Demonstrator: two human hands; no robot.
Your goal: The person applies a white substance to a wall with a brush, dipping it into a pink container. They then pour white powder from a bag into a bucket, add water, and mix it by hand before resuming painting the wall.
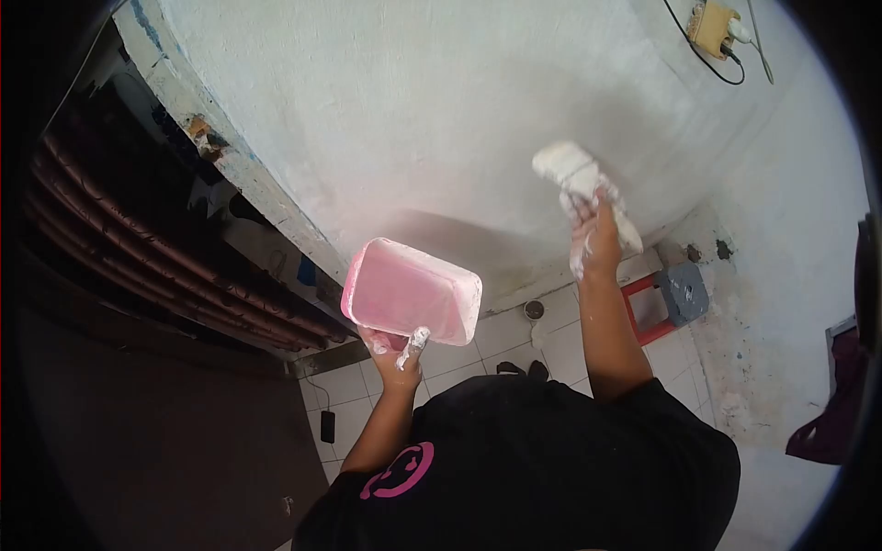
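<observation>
My left hand (397, 356) is closed on the near edge of a pink plastic tub (467, 308), which tilts toward the wall. White smears mark the tub's rim, and its inside looks pink with a whitish film. My thumb on that side is coated white. Further up and to the right, my right hand (599, 241) grips a white-coated cloth (564, 165), soft and elongated, that sticks out past both sides of the fingers. The cloth is close over the pale wall (413, 119) and slightly blurred. White splashes cover the right fingers and wrist.
A grey-topped red stool (684, 296) stands at the right wall. On the tiled floor are a small round container (534, 310) and a black device (328, 426) with a cord. Dark curtains (156, 248) hang left beside a worn frame (248, 174). A socket block (712, 29) with cables is upper right.
</observation>
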